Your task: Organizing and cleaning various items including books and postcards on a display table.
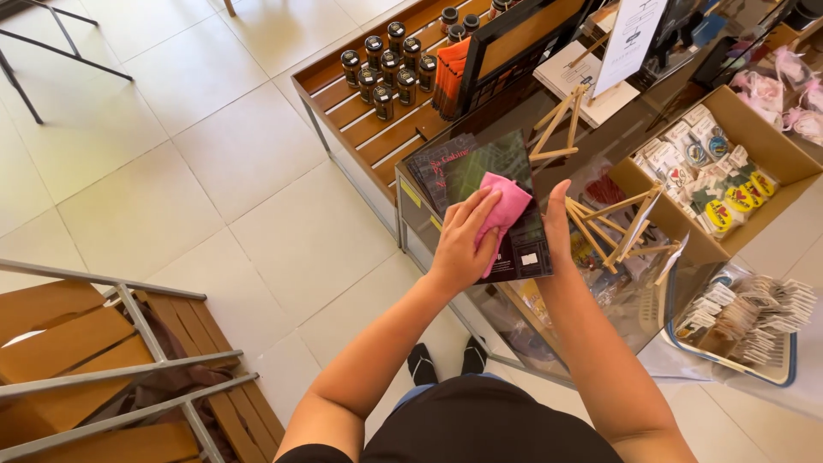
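My left hand point(464, 243) presses flat, fingers together, on one pink cloth point(504, 212) atop one dark book point(489, 201) over the glass counter point(600, 291). My right hand point(558, 225) clasps the book's right edge, thumb up. Both forearms reach forward. Two small wooden easels point(559, 126) stand just beyond, and about a dozen dark jars point(390, 67) sit on the slatted shelf point(369, 129).

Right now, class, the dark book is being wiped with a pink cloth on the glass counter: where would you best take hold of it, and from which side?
Probably the right long edge of the dark book, approached from the right. It lies flat, thin and wide, so only its edges offer a grip. The left hand and pink cloth cover its middle; the right hand already steadies that edge.
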